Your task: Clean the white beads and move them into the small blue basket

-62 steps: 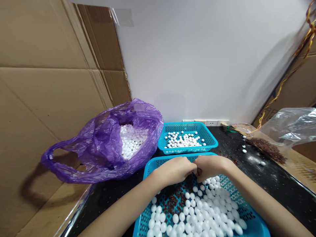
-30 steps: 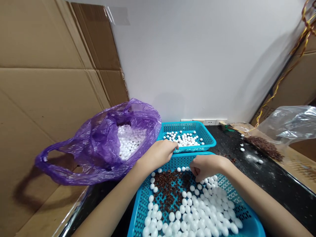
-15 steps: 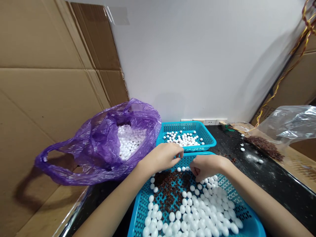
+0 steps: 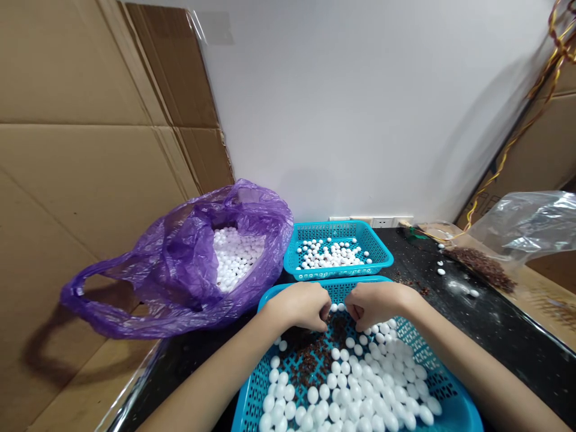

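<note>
Both my hands are over the far part of the large blue basket (image 4: 463, 399). My left hand (image 4: 308, 305) is closed, fingers curled down beside the dark brown bits (image 4: 310, 360); anything in its fingertips is hidden. My right hand (image 4: 375, 303) is closed too, with its curled fingers near the same bits and what they hold out of sight. Many white balls (image 4: 360, 390) fill the near and right part of the basket. Behind it, a smaller blue basket (image 4: 382, 252) holds more white balls (image 4: 335, 255).
At the left lies an open purple bag (image 4: 180, 264) with white balls inside. A clear plastic bag (image 4: 531, 225) and a heap of reddish-brown bits (image 4: 483, 268) are at the right. Several white pieces lie on the black tabletop (image 4: 508, 336). Cardboard (image 4: 67, 180) stands at the left.
My left hand has moved down from the edge of the smaller basket into the large basket, over the brown bits. My right hand has barely moved.
</note>
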{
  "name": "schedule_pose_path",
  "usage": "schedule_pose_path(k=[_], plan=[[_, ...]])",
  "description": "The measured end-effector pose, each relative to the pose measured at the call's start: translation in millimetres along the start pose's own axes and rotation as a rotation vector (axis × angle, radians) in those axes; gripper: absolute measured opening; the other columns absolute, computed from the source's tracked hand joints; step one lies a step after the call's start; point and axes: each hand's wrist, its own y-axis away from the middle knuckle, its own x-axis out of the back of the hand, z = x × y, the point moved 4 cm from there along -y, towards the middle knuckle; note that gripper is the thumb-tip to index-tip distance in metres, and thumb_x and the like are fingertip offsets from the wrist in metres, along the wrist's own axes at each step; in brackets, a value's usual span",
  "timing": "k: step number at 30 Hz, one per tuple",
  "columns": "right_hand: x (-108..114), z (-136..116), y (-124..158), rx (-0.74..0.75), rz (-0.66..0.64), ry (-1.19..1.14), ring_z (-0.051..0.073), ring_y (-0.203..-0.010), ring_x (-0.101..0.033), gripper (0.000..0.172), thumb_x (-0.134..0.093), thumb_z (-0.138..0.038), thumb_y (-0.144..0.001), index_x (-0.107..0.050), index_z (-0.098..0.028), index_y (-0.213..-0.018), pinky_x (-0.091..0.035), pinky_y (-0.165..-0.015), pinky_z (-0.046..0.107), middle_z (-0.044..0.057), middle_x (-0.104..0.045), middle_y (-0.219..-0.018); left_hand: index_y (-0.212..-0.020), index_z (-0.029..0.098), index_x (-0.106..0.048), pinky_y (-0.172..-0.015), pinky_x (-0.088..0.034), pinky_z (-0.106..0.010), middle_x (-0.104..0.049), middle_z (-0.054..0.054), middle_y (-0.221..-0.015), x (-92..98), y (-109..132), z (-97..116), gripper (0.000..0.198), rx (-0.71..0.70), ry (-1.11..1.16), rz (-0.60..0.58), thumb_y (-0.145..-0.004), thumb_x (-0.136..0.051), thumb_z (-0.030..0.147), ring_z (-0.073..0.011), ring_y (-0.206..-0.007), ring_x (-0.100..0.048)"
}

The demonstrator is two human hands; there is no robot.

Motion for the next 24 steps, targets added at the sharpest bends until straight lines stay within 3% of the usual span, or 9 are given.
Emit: schedule_pose_path(k=[8, 12, 15, 18, 24], plan=[[0, -2, -1, -0.001, 0.000, 0.003, 0.014, -0.062, -0.054, 0.015, -0.065, -0.023, -0.064, -0.068, -0.018, -0.078, -0.027, -0.043, 0.022, 0.001, -0.066, -0.074, -0.069, 0.017, -0.069, -0.048, -0.036, -0.022, -0.068, -0.003, -0.068, -2.0, -2, 1, 0.012, -0.012, 0.034, 0.030, -0.068, -0.058, 0.013, -0.0159, -0.059, -0.060], [8, -1, 5, 0.040, 0.072, -0.051, 0.013, -0.061, -0.053, 0.015, -0.063, -0.023, -0.069, -0.065, -0.018, -0.083, -0.029, -0.045, 0.021, 0.000, -0.065, -0.075, -0.073, 0.016, -0.068, -0.054, -0.039, -0.021, -0.068, -0.001, -0.071, 5.6, 0, 0, 0.011, -0.093, 0.193, 0.005, -0.072, -0.056, 0.015, -0.0131, -0.062, -0.059], [26, -3, 19, 0.157, 0.283, -0.111, 0.012, -0.062, -0.053, 0.012, -0.058, -0.022, -0.076, -0.062, -0.017, -0.087, -0.036, -0.051, 0.021, 0.000, -0.065, -0.075, -0.083, 0.015, -0.065, -0.063, -0.042, -0.021, -0.068, -0.002, -0.079, 24.6, 7, 1, 0.012, -0.207, 0.437, 0.050, -0.080, -0.055, 0.020, -0.0121, -0.071, -0.060], [47, -6, 38, 0.259, 0.541, -0.217, 0.012, -0.070, -0.056, 0.011, -0.054, -0.024, -0.083, -0.061, -0.017, -0.087, -0.042, -0.063, 0.023, 0.001, -0.064, -0.080, -0.087, 0.015, -0.061, -0.072, -0.043, -0.024, -0.063, -0.002, -0.085, 47.2, 18, 0, 0.013, -0.267, 0.675, 0.197, -0.084, -0.052, 0.025, -0.0118, -0.079, -0.056], [68, -11, 69, 0.369, 1.138, -0.600, 0.013, -0.075, -0.060, 0.015, -0.060, -0.033, -0.082, -0.059, -0.021, -0.090, -0.052, -0.067, 0.027, 0.002, -0.064, -0.085, -0.086, 0.015, -0.051, -0.058, -0.040, -0.021, -0.048, 0.000, -0.076, 67.0, 31, 4, 0.016, -0.300, 1.223, 0.457, -0.087, -0.049, 0.030, -0.0084, -0.066, -0.047]])
